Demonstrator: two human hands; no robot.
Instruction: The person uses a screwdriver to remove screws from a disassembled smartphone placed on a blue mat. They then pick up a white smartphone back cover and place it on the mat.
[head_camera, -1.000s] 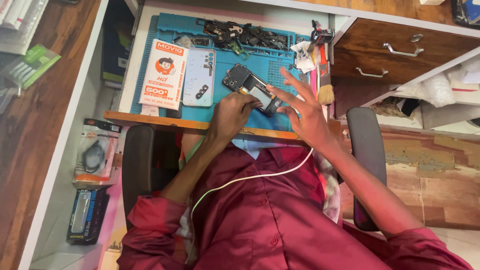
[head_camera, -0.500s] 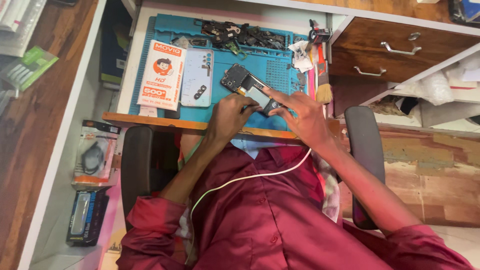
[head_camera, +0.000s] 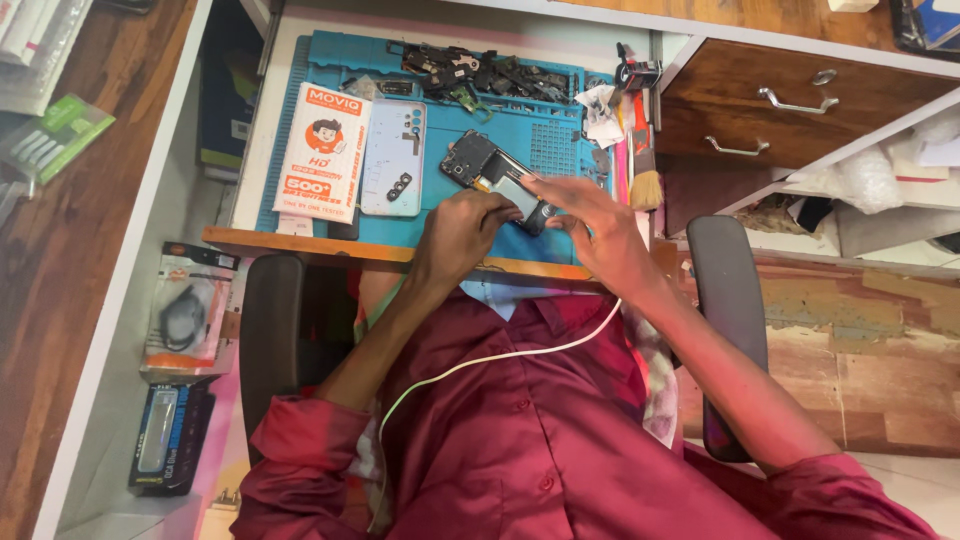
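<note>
Down on the blue repair mat (head_camera: 540, 135), an opened phone (head_camera: 495, 180) with its back cover off lies tilted, and both hands are on it. The left hand (head_camera: 460, 228) is curled at the phone's near edge, fingers bent in against the lower part of its body; whether they pinch anything small there cannot be told. The right hand (head_camera: 590, 225) comes in from the other side, its fingers (head_camera: 548, 190) spread and laid flat over the phone's lower end, pressing on top of it rather than wrapped around it. Just beyond the left hand, further up the mat, lies a pale blue phone back cover (head_camera: 395, 160), and beside that a white and orange retail packet (head_camera: 322, 155). Past both hands, along the mat's far edge, sits a heap of dark small phone parts (head_camera: 480, 75). Off to the outer side of the right hand, a brush (head_camera: 643, 165) with a red handle lies at the mat's edge, near a wooden drawer (head_camera: 790, 100).
</note>
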